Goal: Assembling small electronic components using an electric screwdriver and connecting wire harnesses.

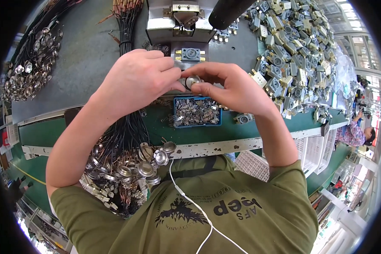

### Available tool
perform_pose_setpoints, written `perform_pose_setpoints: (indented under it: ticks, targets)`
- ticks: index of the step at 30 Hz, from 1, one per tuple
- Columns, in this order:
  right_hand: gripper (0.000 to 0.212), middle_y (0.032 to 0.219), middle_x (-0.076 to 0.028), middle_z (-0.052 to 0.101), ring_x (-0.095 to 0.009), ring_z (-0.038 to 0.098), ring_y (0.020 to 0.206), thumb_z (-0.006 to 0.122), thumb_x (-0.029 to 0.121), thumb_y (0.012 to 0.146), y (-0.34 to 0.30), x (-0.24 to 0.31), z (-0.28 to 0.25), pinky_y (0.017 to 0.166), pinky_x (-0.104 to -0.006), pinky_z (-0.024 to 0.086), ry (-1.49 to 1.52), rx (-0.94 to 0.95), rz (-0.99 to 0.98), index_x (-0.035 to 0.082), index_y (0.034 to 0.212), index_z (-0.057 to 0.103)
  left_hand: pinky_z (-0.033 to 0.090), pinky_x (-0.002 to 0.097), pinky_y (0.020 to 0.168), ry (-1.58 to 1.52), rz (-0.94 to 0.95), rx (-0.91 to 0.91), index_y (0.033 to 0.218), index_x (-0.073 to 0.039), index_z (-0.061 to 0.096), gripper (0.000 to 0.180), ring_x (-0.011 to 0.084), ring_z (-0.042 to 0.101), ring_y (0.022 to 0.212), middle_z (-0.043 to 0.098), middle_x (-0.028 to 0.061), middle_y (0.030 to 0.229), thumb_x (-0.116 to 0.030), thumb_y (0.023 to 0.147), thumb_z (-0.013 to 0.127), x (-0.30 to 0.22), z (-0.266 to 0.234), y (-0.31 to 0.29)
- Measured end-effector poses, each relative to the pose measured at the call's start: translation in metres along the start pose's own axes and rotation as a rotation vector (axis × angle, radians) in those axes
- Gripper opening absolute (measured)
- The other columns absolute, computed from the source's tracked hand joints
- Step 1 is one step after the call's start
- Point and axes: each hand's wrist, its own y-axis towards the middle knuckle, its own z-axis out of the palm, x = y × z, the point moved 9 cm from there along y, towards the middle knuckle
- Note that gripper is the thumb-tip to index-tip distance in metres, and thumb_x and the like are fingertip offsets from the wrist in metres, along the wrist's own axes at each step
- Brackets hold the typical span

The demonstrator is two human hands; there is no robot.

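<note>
My right hand (235,86) pinches a round silver metal cap (193,80) between thumb and fingers, above the front of the bench. My left hand (144,80) is closed close beside it, its fingertips near the cap; what they grip is hidden. Just beyond both hands, a grey switch block (191,53) with brass-coloured terminals sits at the foot of a metal bench press (158,23). Below the hands lies a blue tray (221,122) of small metal clips. A bundle of black wires (126,31) runs under my left hand and ends in several hanging metal caps (144,169).
A large heap of grey switch blocks (292,51) covers the bench's right side. More wired metal caps (34,59) lie at the far left. A black lever (226,15) juts over the press. White plastic baskets (311,154) stand at the right, where another person (355,133) sits farther off.
</note>
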Motion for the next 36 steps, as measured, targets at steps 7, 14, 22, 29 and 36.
perform_pose_setpoints:
  ticks: [7,14,22,29,36]
  targets:
    - [0.052,0.119,-0.011,0.071,-0.025,0.069,0.101,0.077,0.008,0.09,-0.022,-0.018,-0.029,0.09,-0.0355,0.056,-0.433,-0.546,-0.243,0.005,0.139,0.06,0.052,0.0374,0.07,-0.159,-0.065,0.19,0.115,-0.013,0.067,0.031,0.0222,0.066,0.078,0.06,0.003,0.077,-0.028,0.089,0.073,-0.007,0.013,-0.004]
    - [0.057,0.126,-0.013,0.069,-0.028,0.07,0.108,0.075,0.003,0.089,-0.018,-0.018,-0.033,0.093,-0.0366,0.056,-0.538,-0.582,-0.31,0.007,0.143,0.056,0.055,0.0396,0.073,-0.328,-0.118,0.126,0.13,-0.018,0.068,0.043,0.025,0.069,0.08,0.069,0.005,0.086,-0.028,0.089,0.075,0.009,0.002,0.001]
    - [0.048,0.123,-0.016,0.07,-0.02,0.071,0.103,0.067,-0.005,0.096,-0.062,0.069,-0.096,0.086,-0.0333,0.059,-0.068,-0.838,-0.823,0.001,0.142,0.053,0.056,0.0459,0.079,-0.272,-0.423,0.295,0.13,-0.02,0.069,0.04,0.0356,0.07,0.092,0.075,0.014,0.098,-0.035,0.093,0.071,0.063,0.04,0.031]
    - [0.055,0.117,-0.021,0.072,-0.021,0.072,0.077,0.071,0.021,0.098,-0.07,0.111,-0.127,0.063,-0.0282,0.058,0.068,-1.327,-1.018,-0.003,0.141,0.047,0.055,0.0477,0.081,-0.247,-0.459,0.368,0.129,-0.02,0.069,0.037,0.0365,0.07,0.093,0.075,0.0139,0.097,-0.038,0.096,0.068,0.067,0.051,0.029]
    - [0.048,0.111,-0.021,0.072,-0.02,0.07,0.072,0.07,0.019,0.098,-0.04,0.104,-0.15,0.061,-0.0289,0.057,0.169,-1.285,-0.949,-0.004,0.135,0.051,0.057,0.0467,0.08,-0.195,-0.355,0.288,0.132,-0.021,0.068,0.039,0.0345,0.071,0.092,0.076,0.0124,0.096,-0.038,0.097,0.066,0.066,0.055,0.027]
